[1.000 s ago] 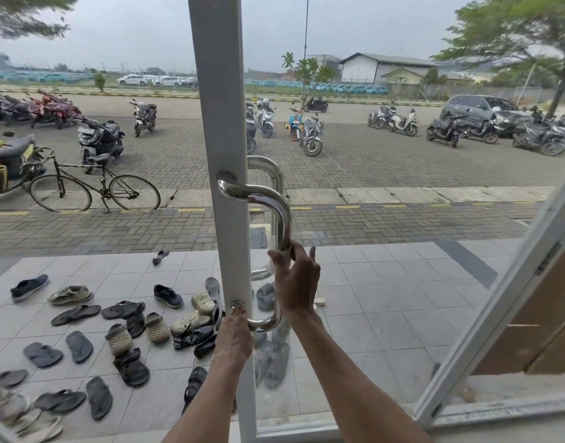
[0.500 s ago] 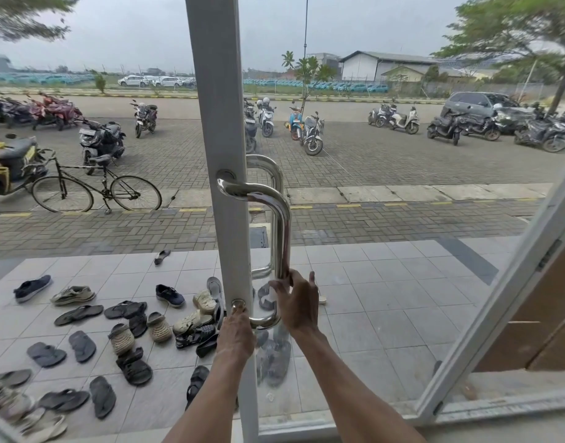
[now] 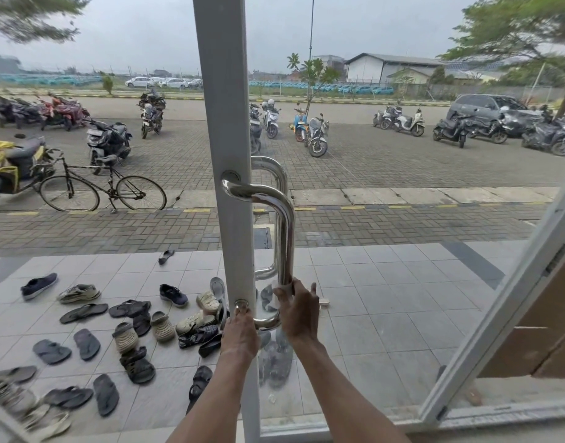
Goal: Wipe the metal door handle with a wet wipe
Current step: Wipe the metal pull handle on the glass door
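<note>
1. The tall white-painted metal door frame (image 3: 225, 123) runs flat and matte up the middle of the view, with clear glass at its 3 o'clock side.
2. The polished tubular steel D-shaped door handle (image 3: 286, 225) is bolted to that frame, round in section and mirror-bright.
3. The right hand (image 3: 298, 311), at 6 o'clock on the handle's upright, is wrapped round the tube, pinching a thin pale wet wipe (image 3: 279, 287) against it; the wiping stroke looks to be at the bottom of the bar.
4. The left hand (image 3: 241, 334) closes on the lower curved foot, at 9 o'clock from the right hand, steadying the door.
5. Next, I judge, the wipe must follow the slippery lower bend, keeping full contact.
</note>
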Action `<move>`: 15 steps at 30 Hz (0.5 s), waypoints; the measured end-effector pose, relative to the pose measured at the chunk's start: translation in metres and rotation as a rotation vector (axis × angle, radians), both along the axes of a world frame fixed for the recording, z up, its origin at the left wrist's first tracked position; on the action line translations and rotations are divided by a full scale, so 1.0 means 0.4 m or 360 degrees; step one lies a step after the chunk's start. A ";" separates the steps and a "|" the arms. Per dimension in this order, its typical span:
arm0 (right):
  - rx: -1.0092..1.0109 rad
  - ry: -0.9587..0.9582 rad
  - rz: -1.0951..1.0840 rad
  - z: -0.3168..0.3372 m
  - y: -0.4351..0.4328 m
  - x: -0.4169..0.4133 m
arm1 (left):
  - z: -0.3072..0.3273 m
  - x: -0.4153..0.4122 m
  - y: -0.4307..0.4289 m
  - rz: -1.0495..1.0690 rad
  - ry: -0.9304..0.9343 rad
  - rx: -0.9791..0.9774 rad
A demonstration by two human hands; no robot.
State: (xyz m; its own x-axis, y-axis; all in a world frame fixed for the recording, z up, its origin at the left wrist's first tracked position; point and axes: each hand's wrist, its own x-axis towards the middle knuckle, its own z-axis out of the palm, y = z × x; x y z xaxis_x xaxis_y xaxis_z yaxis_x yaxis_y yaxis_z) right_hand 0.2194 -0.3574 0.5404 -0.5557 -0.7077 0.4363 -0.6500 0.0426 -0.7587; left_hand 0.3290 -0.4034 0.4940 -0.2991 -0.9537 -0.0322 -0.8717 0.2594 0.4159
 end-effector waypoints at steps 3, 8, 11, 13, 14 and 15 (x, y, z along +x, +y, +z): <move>0.0028 0.0040 -0.0009 0.035 0.007 -0.002 | 0.002 0.005 -0.001 -0.0032 -0.0011 0.0027; -0.0354 0.0049 -0.0020 0.206 -0.022 -0.006 | 0.003 0.003 -0.001 -0.0046 -0.0042 0.0045; -0.0445 0.0062 0.0011 0.239 -0.031 -0.008 | 0.005 -0.001 0.002 -0.0023 -0.0087 0.0034; -0.0422 0.0082 0.0029 0.203 -0.024 -0.009 | 0.002 -0.005 0.003 -0.0018 -0.0105 0.0030; -0.0393 0.0076 0.0028 0.174 -0.020 -0.007 | 0.004 -0.005 0.004 -0.0020 -0.0110 0.0028; -0.0351 0.0055 0.0024 0.141 -0.016 -0.003 | 0.006 -0.004 0.004 -0.0026 -0.0113 0.0025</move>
